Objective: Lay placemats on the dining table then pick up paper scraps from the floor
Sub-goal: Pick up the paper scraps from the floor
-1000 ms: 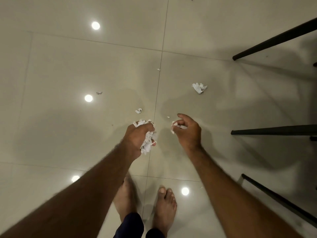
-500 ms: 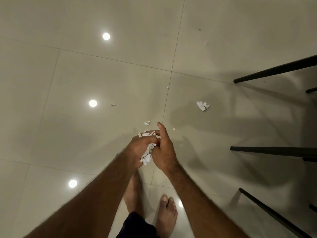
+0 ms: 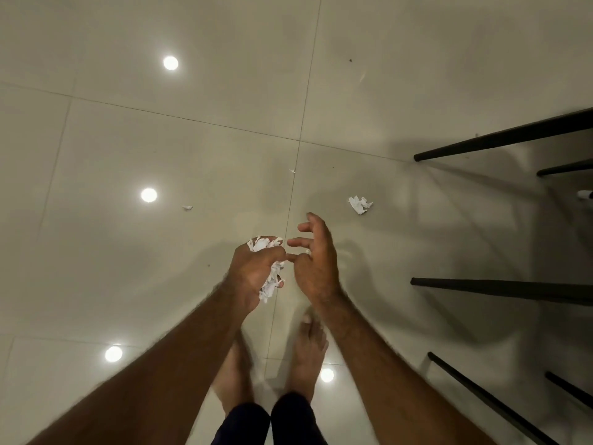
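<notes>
While the left hand [image 3: 253, 268] clutched crumpled white paper scraps [image 3: 266, 244], the right hand [image 3: 316, 261] hung empty, fingers [image 3: 296, 242] spread; the loose white scrap [image 3: 360, 204] at one o'clock on the glossy beige tiled floor [image 3: 160, 139] probably wanted a firm pinch.

Open floor [image 3: 192, 139] leftward; dark furniture legs [image 3: 500, 289] crowding right

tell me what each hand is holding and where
The left hand grips a wad of scraps round its middle; the right hand looks empty.
</notes>
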The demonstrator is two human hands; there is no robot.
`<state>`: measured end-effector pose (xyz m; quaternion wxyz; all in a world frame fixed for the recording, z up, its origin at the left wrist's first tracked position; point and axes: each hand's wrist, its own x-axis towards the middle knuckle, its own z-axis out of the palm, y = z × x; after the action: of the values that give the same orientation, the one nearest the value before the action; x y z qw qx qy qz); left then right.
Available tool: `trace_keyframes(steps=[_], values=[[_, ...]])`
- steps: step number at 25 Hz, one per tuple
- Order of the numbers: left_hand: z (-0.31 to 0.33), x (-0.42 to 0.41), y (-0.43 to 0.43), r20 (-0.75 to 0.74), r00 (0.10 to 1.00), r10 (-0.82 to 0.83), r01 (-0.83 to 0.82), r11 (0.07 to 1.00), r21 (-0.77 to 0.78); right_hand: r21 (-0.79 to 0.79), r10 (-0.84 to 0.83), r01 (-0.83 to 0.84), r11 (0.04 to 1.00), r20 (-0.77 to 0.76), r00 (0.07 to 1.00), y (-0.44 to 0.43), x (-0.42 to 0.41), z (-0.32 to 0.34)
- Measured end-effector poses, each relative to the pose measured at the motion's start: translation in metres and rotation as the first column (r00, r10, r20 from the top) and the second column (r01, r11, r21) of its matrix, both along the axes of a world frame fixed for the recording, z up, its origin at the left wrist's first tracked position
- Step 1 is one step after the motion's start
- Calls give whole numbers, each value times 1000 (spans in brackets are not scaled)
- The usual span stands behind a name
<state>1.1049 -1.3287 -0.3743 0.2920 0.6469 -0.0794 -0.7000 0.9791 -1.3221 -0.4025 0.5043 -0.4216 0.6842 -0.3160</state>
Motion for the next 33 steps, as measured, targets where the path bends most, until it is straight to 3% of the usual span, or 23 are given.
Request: trace_keyframes(steps=[4,8,13,17,20,23,26,33], values=[[-34,8,-7,15,1000,24,-24,1000,-8,2,-36,38,999,-260,965,-33,-82,-50],[-73,26,-11,26,998,57,-56,998,-15,50,147,-149,988,-632,761,-79,-150,-107],[-108,50,-4,135,984,117,-121,992,20,191,397,-382,904,-703,590,-113,-168,-165],[-113,61,0,163,978,129,-135,991,26,207,406,-417,885,-782,473,-104,-148,-172],[-112,68,-3,167,977,134,-138,990,9,174,396,-435,884,-773,496,-90,-139,-174],[-111,76,-5,173,972,158,-160,987,-4,45,340,-446,894,-717,609,-65,-117,-175],[-106,84,-1,160,972,175,-176,984,-11,36,387,-473,880,-631,672,-27,-79,-173],[-103,117,19,175,957,231,-232,973,-16,128,458,-538,833,-705,541,16,-14,-177]])
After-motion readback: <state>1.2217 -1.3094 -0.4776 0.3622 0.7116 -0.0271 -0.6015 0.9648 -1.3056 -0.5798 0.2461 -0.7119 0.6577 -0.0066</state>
